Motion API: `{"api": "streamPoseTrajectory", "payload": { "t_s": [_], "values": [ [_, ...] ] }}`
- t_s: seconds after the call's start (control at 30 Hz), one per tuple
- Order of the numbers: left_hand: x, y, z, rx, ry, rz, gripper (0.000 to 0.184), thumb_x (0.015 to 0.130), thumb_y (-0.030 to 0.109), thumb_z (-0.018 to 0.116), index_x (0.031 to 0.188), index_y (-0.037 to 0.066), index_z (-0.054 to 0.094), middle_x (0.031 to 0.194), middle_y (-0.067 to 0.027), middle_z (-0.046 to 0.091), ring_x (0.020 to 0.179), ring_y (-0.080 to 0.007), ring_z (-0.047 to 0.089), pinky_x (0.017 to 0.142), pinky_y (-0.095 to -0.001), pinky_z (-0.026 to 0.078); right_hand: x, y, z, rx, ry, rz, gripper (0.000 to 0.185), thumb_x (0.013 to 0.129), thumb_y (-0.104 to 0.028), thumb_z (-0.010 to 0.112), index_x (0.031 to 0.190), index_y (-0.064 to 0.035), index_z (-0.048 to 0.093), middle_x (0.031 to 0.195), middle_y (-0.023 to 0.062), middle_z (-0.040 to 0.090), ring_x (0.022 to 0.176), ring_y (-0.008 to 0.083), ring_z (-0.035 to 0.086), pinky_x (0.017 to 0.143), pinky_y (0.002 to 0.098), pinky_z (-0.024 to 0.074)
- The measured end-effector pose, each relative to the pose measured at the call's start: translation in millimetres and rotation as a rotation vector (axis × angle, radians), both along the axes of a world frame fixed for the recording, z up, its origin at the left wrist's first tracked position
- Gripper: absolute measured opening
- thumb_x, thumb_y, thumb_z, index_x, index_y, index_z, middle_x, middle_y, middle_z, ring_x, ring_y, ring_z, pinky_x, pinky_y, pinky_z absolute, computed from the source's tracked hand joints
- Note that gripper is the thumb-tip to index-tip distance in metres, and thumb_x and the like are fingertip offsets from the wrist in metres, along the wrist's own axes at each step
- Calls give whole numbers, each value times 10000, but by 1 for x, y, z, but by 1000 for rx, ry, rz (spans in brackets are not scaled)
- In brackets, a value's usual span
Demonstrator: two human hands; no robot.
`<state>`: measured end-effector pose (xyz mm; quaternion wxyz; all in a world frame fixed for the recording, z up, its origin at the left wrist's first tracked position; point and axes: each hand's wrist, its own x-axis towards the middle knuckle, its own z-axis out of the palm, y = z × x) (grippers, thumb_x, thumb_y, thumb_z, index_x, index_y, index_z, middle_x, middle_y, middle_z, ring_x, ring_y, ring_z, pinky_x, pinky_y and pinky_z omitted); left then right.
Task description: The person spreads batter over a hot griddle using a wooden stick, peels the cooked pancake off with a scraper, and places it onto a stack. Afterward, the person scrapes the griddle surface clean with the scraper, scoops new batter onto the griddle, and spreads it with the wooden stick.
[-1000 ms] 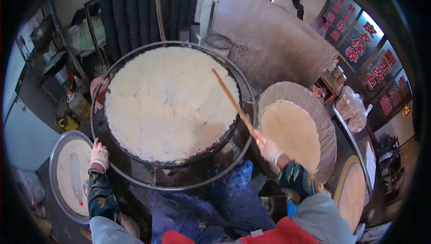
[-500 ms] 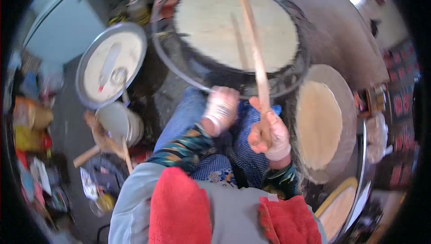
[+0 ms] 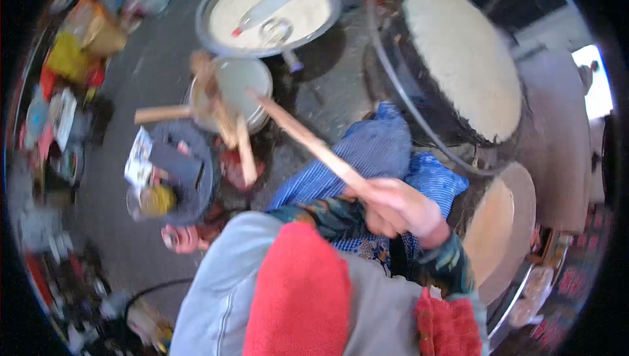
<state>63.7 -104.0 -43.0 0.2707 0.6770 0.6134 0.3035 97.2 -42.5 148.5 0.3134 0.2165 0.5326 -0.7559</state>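
Observation:
A flat wooden stick slants up and left from my right hand, whose fingers are wrapped round its lower end. The stick's far tip is over the rim of a white bucket. My left hand is low beside my right hand, mostly hidden and blurred, so its fingers cannot be made out. Other wooden tools lie across the bucket. Pale batter fills a metal basin, with a clear scraper-like piece and a ladle in it. A pale round sheet covers the griddle.
A metal ring surrounds the griddle. At the right, a tan round sheet lies on a covered round surface. A dark round stool holds a jar and papers. Bags and packets crowd the far left floor.
The view has turned left and down from the griddle towards the bucket. The stick has swung from over the griddle to the bucket. My left hand has moved from the ring's edge to beside my right hand.

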Motion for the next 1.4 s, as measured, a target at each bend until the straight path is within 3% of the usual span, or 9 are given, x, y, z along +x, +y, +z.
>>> {"api": "streamPoseTrajectory", "payload": {
  "t_s": [0.23, 0.3, 0.33, 0.53, 0.6, 0.63, 0.8, 1.07, 1.4],
  "values": [
    [-36, -30, 6, 11, 85, -23, 301, 915, 228, 561, 1179, 89, 600, 1151, -112, 605, 1107, -228, 561, 917, -337, 459, -125, -84, -112, -239, 424, -9, 383, 955, -529, 495, 1108, -204, 626, 755, -1, 588, 653, 57, 524, 624, 234, 458],
    [-39, -29, 9, -6, 102, -40, 288, 918, 225, 560, 1169, 89, 607, 1142, -108, 610, 1096, -229, 568, 910, -336, 464, -137, -138, -92, 208, 333, 466, 568, 960, -566, 401, 1083, -66, 640, 839, 100, 661, 756, 237, 634, 637, 400, 506],
    [-38, -27, 10, -10, 106, -49, 282, 920, 223, 559, 1164, 89, 610, 1137, -106, 613, 1091, -230, 572, 906, -336, 466, -153, -161, -141, 540, 1004, 614, 452, 993, -428, 422, 918, -50, 660, 834, 110, 672, 813, 264, 636, 749, 407, 501],
    [-19, -22, 7, -18, 78, -106, 249, 932, 214, 556, 1134, 89, 631, 1108, -95, 628, 1058, -233, 595, 885, -332, 480, -61, -77, -31, 200, 554, -78, 607, 947, -542, 462, 661, -37, 639, 619, 45, 614, 577, 130, 586, 519, 284, 447],
    [-7, -15, 7, -3, 59, -129, 239, 936, 211, 555, 1124, 89, 638, 1099, -92, 633, 1047, -235, 602, 878, -331, 484, 12, -22, 13, -11, 724, -88, 530, 977, -430, 477, 717, 10, 618, 662, 60, 612, 591, 144, 578, 525, 289, 453],
    [2, -9, 8, 13, 44, -141, 234, 938, 209, 555, 1119, 89, 642, 1094, -90, 636, 1041, -235, 606, 875, -331, 487, 59, 7, 30, 432, 1392, -20, 424, 996, -337, 489, 792, 15, 604, 706, 12, 550, 605, 125, 478, 558, 282, 387],
    [44, 12, 32, 172, -102, -156, 214, 948, 201, 553, 1094, 88, 660, 1071, -81, 648, 1014, -238, 625, 858, -328, 498, 261, 8, 33, -13, 834, -595, 367, 866, -130, 610, 1171, 74, 594, 1062, 352, 624, 958, 421, 655, 854, 480, 533],
    [19, 56, 134, 708, 139, 298, 663, 912, 172, 519, 1462, -39, 216, 1440, -285, 296, 1303, -459, 334, 1113, -506, 264, 273, -41, -40, 100, 293, -979, 371, 911, -98, 599, 1259, -2, 512, 765, 70, 645, 588, 117, 584, 523, 271, 475],
    [44, 275, 192, 690, 448, -420, 667, 878, 497, 535, 1318, 2, 462, 1353, -258, 441, 1313, -414, 374, 1115, -507, 256, 282, -10, -21, 554, -46, -1461, 516, 959, -129, 521, 1458, -127, 390, 594, 19, 545, 444, 77, 482, 402, 230, 405]
  ]
}}
